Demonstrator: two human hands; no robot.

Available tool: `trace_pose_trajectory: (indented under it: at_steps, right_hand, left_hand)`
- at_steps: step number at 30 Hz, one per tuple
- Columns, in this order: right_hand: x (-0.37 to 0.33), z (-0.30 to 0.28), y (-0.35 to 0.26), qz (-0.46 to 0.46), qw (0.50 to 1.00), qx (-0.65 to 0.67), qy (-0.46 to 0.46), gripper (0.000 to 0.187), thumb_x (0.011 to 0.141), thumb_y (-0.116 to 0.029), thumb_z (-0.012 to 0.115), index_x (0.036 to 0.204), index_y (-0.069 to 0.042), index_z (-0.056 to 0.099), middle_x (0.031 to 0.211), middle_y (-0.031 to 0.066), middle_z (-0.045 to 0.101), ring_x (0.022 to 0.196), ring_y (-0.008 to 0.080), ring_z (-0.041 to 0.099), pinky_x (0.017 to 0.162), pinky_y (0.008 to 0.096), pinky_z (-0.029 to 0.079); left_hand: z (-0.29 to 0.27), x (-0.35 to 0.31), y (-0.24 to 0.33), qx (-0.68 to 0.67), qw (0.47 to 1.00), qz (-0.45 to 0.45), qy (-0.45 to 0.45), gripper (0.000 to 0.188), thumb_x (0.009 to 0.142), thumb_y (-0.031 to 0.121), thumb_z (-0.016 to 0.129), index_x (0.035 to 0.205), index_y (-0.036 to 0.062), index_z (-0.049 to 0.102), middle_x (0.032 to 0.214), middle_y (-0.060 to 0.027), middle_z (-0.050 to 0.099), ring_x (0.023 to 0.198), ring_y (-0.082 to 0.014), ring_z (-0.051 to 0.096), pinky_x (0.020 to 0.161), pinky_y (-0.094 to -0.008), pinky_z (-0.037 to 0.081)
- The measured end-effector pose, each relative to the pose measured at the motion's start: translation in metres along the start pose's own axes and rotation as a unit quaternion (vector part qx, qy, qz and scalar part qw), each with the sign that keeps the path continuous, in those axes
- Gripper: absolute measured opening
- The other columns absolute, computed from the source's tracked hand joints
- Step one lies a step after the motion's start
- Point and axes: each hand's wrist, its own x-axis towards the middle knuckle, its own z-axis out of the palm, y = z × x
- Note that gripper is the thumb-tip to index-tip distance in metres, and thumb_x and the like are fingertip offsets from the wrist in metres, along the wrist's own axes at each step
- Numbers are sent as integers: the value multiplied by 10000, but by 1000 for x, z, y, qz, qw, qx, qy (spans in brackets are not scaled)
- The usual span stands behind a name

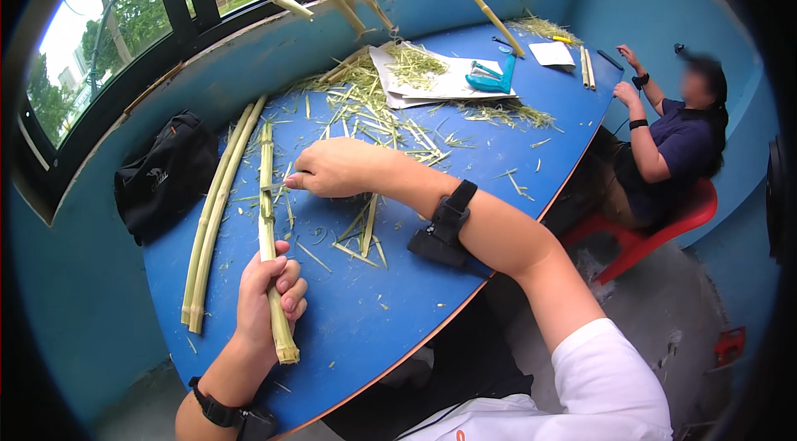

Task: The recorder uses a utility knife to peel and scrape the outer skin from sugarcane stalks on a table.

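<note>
My left hand (271,296) is wrapped round the lower part of a green-yellow jointed cane stalk (267,233), which looks like bamboo or sugarcane. The stalk points away from me over the blue table. Its lower end is pale and cut off, and its upper part has ragged strips. Beside that upper part, my right hand (336,167) is closed in a pinch. Something thin shows between its fingertips and the stalk, too small to make out. Two long stalks (217,225) lie side by side to the left.
Shavings (374,109) litter the blue table (448,250). White sheets (394,92) and a teal stapler-like tool (490,76) lie farther back. A black bag (168,171) sits at the left edge. A long cane (473,1) slants up by the window. Another person (685,134) sits on a red chair (664,229).
</note>
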Motion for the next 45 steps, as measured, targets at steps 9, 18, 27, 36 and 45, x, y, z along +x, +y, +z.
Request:
trace_pose_trajectory:
  at_steps: [9,18,27,36,45]
  right_hand:
    - [5,5,11,38,998,-26,45,487,907,-420,439,885,20,645,873,224,635,869,387,601,788,453,463]
    - [8,2,31,110,990,-64,67,499,923,-404,402,851,27,643,863,229,638,852,393,608,778,466,471]
    - [-1,-3,19,46,996,-32,66,490,914,-409,422,866,29,637,858,241,628,856,407,595,767,477,463]
    - [-2,-7,10,49,998,-23,33,459,907,-397,437,868,11,645,824,235,626,812,401,597,742,464,465]
    - [3,-5,37,131,985,-74,78,496,910,-418,413,891,25,635,920,228,633,904,386,595,803,463,457]
  left_hand:
    - [6,-7,-2,23,999,-33,6,232,834,74,441,1054,114,379,582,13,335,402,-70,362,334,-200,319]
    - [18,-19,-9,45,996,-79,-24,241,824,67,447,1057,93,389,569,16,337,375,-65,349,312,-185,337]
    - [11,-10,-8,-30,997,-39,-60,201,882,86,439,1079,51,422,596,5,357,411,-71,382,326,-183,352]
    - [13,-10,-7,-14,999,-39,-33,207,878,104,454,1076,61,408,597,8,363,407,-68,384,323,-184,341]
    - [25,-18,-11,77,995,-61,-23,199,863,113,470,1047,105,396,586,13,352,414,-69,378,341,-196,324]
